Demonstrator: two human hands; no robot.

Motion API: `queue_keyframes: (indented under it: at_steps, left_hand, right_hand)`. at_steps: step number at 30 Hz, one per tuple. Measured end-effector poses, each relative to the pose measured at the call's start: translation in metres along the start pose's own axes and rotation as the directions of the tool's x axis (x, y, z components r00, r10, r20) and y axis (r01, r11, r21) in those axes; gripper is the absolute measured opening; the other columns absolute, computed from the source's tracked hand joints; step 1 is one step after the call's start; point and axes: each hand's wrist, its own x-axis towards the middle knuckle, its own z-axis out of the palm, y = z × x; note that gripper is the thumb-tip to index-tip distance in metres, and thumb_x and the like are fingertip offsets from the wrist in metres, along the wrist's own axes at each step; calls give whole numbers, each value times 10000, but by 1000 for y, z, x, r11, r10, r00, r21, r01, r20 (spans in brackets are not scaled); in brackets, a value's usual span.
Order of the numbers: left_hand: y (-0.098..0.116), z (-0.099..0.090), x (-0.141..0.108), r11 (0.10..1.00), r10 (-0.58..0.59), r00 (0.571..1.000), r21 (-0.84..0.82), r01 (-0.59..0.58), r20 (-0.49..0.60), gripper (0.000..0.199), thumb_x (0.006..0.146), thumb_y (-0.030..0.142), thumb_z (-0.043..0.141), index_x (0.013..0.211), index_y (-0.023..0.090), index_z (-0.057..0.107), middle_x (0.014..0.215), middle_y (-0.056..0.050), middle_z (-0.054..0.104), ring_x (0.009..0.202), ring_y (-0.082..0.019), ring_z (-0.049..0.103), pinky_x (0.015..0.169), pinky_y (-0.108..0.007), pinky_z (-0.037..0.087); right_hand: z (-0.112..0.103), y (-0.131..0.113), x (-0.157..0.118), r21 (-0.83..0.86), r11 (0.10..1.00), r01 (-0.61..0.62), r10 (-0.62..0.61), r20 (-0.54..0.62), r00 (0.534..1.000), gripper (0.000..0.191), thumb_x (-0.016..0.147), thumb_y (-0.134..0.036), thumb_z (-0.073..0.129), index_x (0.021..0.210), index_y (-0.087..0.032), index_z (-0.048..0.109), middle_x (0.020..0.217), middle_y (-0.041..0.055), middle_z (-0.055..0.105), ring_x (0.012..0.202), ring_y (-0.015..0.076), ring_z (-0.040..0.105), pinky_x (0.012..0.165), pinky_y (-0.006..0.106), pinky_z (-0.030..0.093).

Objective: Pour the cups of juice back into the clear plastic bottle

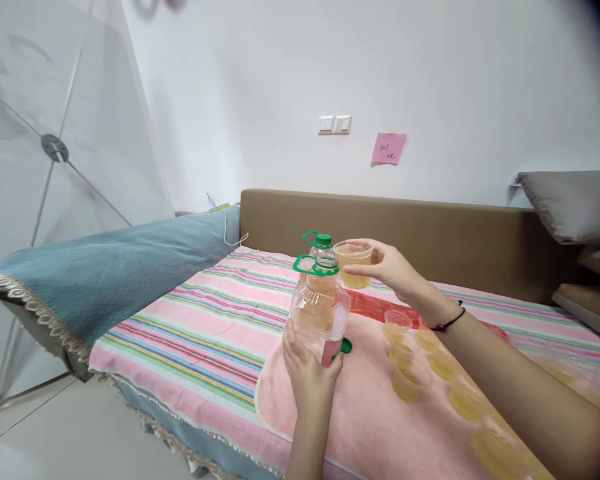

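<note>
My left hand (307, 363) is closed around the lower part of a clear plastic bottle (313, 317) with a green ring handle at its open neck. My right hand (393, 267) grips a clear plastic cup (356, 273) of pale yellow liquid, held up beside the bottle's neck. Just behind stands a second bottle (323, 240), its green cap on, mostly hidden by the first. A loose green cap (347, 345) lies by the bottle. Several cups (407, 383) with yellow liquid stand below my right forearm, which hides part of that area.
A pink mat (365, 413) and a red plastic sheet (375, 305) lie on the striped bedspread (190, 333). At the back runs a brown headboard (380, 223); blue cloth (130, 260) covers the left side. A grey pillow (575, 203) is at right.
</note>
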Motion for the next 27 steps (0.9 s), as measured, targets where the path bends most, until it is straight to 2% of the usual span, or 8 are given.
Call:
queue_keyframes:
  at_steps: [13, 18, 27]
  left_hand:
    - [0, 2, 0, 999, 45, 999, 13, -44, -29, 1061, 677, 315, 773, 1510, 174, 133, 1490, -220, 357, 1405, -389, 372, 1136, -550, 358]
    - [-1, 2, -1, 1000, 11, 1000, 12, -10, -25, 1092, 652, 292, 788, 1515, 185, 129, 1492, -213, 361, 1399, -386, 382, 1138, -539, 361]
    - [-1, 2, -1, 1000, 30, 999, -2, -30, -30, 1091, 660, 294, 792, 1512, 182, 120, 1486, -222, 356, 1401, -382, 379, 1138, -545, 358]
  right_hand:
    - [-7, -12, -1, -92, 996, -10, 16, 64, 998, 555, 605, -295, 880, 1121, -225, 688, 1124, 95, 761, 1033, 271, 718, 902, 432, 584]
    - [-9, -12, -1, -130, 992, -7, 14, 58, 998, 559, 594, -298, 887, 1114, -226, 693, 1097, 90, 768, 1033, 277, 720, 903, 432, 587]
    - [-13, -15, 5, -199, 980, -10, 30, 98, 995, 522, 610, -324, 892, 1091, -240, 706, 1135, 93, 758, 1049, 294, 708, 907, 458, 582]
